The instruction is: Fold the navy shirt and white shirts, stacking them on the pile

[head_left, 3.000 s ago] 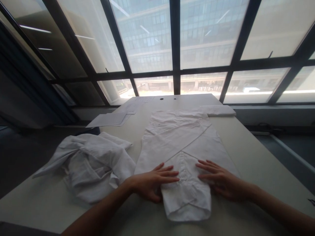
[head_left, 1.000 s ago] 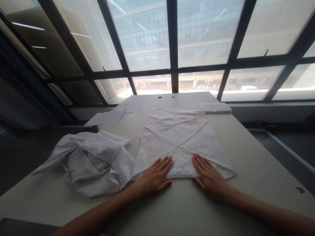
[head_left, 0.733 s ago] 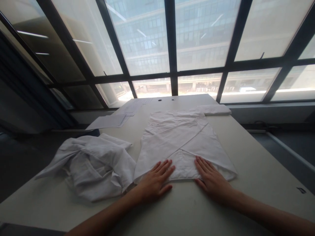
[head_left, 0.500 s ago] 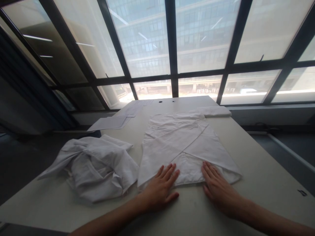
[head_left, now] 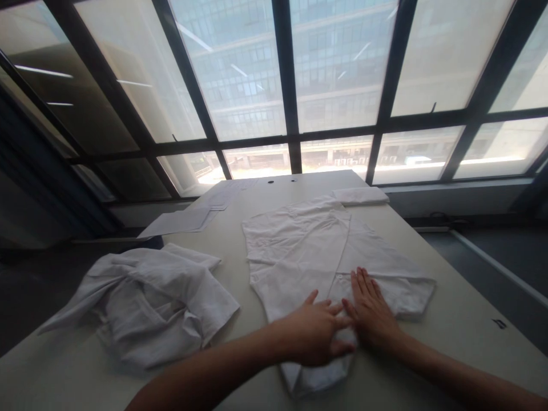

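Note:
A white garment (head_left: 299, 268), partly folded with crossing layers, lies on the white table (head_left: 454, 319). My right hand (head_left: 371, 308) rests flat on its near right part, fingers stretched out. Over its near edge, my left hand (head_left: 317, 331) has its fingers apart and points to the right, its fingertips close to my right hand. The near flap of the garment sticks out below my left hand toward me. Whether my left hand presses on the cloth, I cannot tell. Left of it lies a crumpled white cloth piece (head_left: 158, 308), untouched.
A flat folded white cloth (head_left: 362, 196) lies at the far right of the table. Sheets of paper (head_left: 182, 221) lie at the far left, with a dark blue object (head_left: 143, 244) partly behind the crumpled cloth. Large windows (head_left: 334, 68) stand beyond the table.
My left hand has moved right toward my right hand. The garment's near left part now narrows inward, and a flap reaches nearer to me. The view has shifted slightly.

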`<act>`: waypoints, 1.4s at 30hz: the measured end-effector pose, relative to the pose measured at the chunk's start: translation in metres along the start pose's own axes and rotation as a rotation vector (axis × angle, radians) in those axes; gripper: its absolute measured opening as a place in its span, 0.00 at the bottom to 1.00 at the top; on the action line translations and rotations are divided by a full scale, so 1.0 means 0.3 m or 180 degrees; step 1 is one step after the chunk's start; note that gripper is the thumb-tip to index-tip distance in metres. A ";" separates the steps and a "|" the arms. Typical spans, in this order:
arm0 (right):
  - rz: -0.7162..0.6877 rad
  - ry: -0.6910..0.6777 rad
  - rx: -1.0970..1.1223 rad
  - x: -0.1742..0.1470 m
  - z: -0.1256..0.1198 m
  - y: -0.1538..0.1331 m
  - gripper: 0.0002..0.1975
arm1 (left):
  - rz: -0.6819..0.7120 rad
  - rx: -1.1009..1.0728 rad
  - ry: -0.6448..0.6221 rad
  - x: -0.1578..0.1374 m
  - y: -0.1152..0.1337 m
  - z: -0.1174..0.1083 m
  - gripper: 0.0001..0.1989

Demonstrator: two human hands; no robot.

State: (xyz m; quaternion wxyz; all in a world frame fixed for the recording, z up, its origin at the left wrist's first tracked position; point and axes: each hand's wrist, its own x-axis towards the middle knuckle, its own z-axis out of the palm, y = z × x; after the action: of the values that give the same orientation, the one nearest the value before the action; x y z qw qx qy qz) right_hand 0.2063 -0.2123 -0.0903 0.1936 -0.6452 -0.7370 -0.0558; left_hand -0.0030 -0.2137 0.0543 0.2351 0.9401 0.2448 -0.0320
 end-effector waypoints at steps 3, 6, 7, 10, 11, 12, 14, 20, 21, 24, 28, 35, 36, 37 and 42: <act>-0.0065 0.0068 -0.0203 -0.041 -0.002 0.069 0.36 | -0.0319 0.0157 0.0254 0.067 -0.172 -0.116 0.27; -0.0377 -0.0022 -0.0336 -0.073 -0.029 0.169 0.36 | -0.0618 0.0683 0.0677 0.136 -0.418 -0.173 0.27; -0.0508 -0.0043 -0.0372 -0.080 -0.041 0.212 0.36 | -0.0764 0.0737 0.0717 0.149 -0.503 -0.181 0.27; -0.0762 -0.0079 -0.0520 -0.095 -0.088 0.354 0.36 | -0.1205 0.0819 0.0692 0.151 -0.720 -0.184 0.28; -0.0771 -0.0094 -0.0592 -0.097 -0.104 0.398 0.35 | -0.1276 0.0861 0.0713 0.144 -0.773 -0.182 0.28; -0.0720 -0.0110 -0.0683 -0.097 -0.120 0.437 0.35 | -0.1336 0.0906 0.0751 0.136 -0.815 -0.179 0.29; -0.0354 -0.0127 -0.0942 -0.089 -0.144 0.493 0.34 | -0.1425 0.0951 0.0786 0.117 -0.867 -0.172 0.29; 0.1004 -0.0577 -0.1490 -0.033 -0.121 0.548 0.32 | -0.1870 0.0984 0.0673 0.058 -0.841 -0.129 0.31; 0.1026 -0.0620 -0.1471 -0.028 -0.110 0.561 0.32 | -0.1943 0.0967 0.0678 0.041 -0.820 -0.114 0.31; 0.1056 -0.0599 -0.1354 -0.028 -0.089 0.627 0.33 | -0.2072 0.0899 0.0760 -0.016 -0.738 -0.057 0.33; 0.0804 -0.0651 -0.1067 -0.015 -0.099 0.751 0.34 | -0.2269 0.0833 0.0762 -0.072 -0.615 0.016 0.35; 0.0377 -0.0831 -0.0611 0.178 -0.136 0.898 0.30 | -0.2180 0.0561 0.0514 -0.094 -0.477 0.091 0.38; 0.0408 -0.0873 -0.0570 0.211 -0.141 0.908 0.30 | -0.2099 0.0559 0.0520 -0.099 -0.474 0.093 0.38; 0.0429 -0.0927 -0.0547 0.241 -0.147 0.915 0.30 | -0.2027 0.0554 0.0512 -0.104 -0.476 0.090 0.38; 0.0798 -0.0793 -0.0930 0.332 -0.164 0.861 0.31 | -0.2236 0.0480 0.0567 -0.104 -0.567 -0.005 0.36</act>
State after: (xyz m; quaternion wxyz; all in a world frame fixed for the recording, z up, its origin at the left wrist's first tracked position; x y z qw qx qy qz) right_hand 0.4587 -0.0943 -0.0527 0.0111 -0.7548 -0.6533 -0.0574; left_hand -0.1114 -0.0958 -0.0114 0.1176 0.8125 0.5690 -0.0467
